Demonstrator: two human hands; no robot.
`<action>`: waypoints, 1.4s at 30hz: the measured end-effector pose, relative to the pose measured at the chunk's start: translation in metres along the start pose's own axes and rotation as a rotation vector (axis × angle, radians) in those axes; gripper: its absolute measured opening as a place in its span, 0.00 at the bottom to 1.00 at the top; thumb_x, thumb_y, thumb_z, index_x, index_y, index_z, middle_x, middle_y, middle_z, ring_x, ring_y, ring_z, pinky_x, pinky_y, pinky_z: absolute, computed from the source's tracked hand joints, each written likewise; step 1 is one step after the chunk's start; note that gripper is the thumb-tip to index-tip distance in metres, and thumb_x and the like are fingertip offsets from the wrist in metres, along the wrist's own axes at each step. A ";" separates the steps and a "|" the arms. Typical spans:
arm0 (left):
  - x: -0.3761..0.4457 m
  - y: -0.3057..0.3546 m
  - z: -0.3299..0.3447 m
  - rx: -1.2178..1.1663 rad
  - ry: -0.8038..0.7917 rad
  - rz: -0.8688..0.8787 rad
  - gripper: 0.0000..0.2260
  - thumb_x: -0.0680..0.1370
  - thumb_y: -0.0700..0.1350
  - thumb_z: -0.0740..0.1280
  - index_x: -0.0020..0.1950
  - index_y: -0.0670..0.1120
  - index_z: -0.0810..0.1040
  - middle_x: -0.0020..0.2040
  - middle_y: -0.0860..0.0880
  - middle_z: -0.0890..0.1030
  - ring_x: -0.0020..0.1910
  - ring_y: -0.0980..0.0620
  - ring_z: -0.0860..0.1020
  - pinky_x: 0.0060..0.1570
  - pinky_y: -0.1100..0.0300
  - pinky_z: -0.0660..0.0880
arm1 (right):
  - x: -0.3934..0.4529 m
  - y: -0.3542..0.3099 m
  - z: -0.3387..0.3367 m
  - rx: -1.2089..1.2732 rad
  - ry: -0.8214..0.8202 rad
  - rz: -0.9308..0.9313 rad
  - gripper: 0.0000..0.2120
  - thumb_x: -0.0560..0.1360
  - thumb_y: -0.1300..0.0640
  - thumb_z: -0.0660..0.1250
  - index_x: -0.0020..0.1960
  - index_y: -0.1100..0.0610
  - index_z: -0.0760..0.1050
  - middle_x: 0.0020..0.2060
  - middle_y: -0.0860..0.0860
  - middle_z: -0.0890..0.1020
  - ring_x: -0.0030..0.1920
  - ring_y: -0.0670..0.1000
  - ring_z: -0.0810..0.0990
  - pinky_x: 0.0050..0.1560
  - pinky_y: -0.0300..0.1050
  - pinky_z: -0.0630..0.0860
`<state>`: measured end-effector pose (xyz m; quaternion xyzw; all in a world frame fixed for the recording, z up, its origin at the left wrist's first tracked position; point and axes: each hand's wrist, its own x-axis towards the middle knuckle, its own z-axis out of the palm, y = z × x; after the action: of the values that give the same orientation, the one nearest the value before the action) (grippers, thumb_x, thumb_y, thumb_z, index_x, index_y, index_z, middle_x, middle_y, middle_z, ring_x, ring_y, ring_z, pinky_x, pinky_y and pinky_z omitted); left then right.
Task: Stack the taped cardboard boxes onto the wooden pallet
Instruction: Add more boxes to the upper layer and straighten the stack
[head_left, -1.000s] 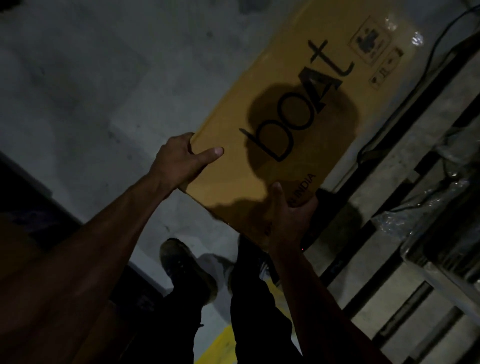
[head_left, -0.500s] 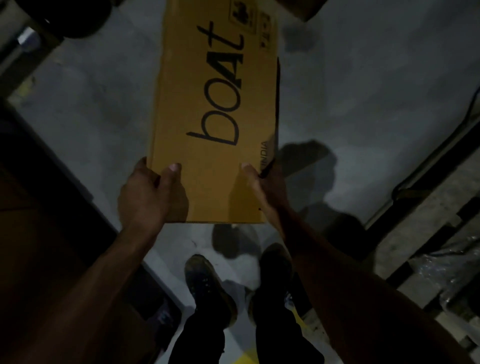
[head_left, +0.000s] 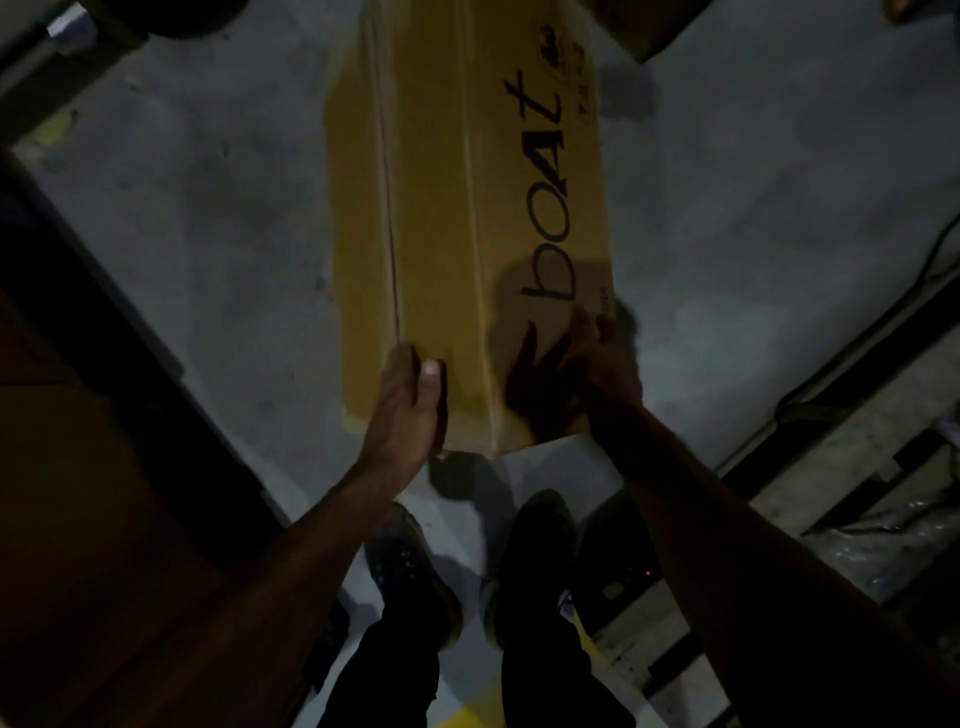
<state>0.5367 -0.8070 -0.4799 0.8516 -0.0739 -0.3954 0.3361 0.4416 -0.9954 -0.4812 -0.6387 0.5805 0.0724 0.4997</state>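
1. Long cardboard box (head_left: 467, 218) printed "boAt", held above the grey floor (head_left: 753, 218), its near end over the shoes (head_left: 410, 571).
2. Left hand (head_left: 405, 410) at the box's near end, fingers wrapped under the edge, thumb flat on top.
3. Right hand (head_left: 602, 364) against the box's right side near the print, fingers (head_left: 582, 332) curled on the edge.
4. Wooden pallet (head_left: 841, 441) well to the right of the box, apart from it.

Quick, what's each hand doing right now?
Left hand: holding the near end of the box, thumb on top.
Right hand: holding the box's near right corner.
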 end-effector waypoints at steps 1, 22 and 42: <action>0.015 -0.011 0.000 0.006 0.033 -0.072 0.43 0.71 0.76 0.49 0.75 0.46 0.62 0.74 0.43 0.67 0.73 0.42 0.66 0.71 0.42 0.65 | 0.004 0.001 -0.009 0.095 0.020 0.039 0.34 0.78 0.30 0.50 0.69 0.55 0.71 0.61 0.56 0.77 0.59 0.58 0.77 0.63 0.56 0.72; 0.080 -0.011 0.055 -0.527 -0.051 -0.211 0.22 0.75 0.45 0.74 0.67 0.44 0.73 0.54 0.49 0.82 0.48 0.53 0.82 0.39 0.63 0.80 | 0.060 0.098 -0.035 -0.070 0.166 0.148 0.26 0.80 0.36 0.58 0.65 0.56 0.65 0.49 0.51 0.73 0.45 0.52 0.74 0.44 0.46 0.67; 0.082 -0.023 -0.011 -0.269 0.023 -0.249 0.38 0.66 0.64 0.75 0.69 0.44 0.73 0.63 0.50 0.78 0.60 0.48 0.77 0.61 0.51 0.74 | 0.042 0.050 0.007 0.026 0.151 -0.118 0.43 0.69 0.30 0.69 0.75 0.47 0.55 0.69 0.52 0.71 0.68 0.55 0.72 0.68 0.54 0.71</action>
<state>0.5965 -0.8160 -0.5401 0.8059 0.0895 -0.4305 0.3965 0.4179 -1.0101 -0.5406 -0.6687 0.5789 -0.0131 0.4663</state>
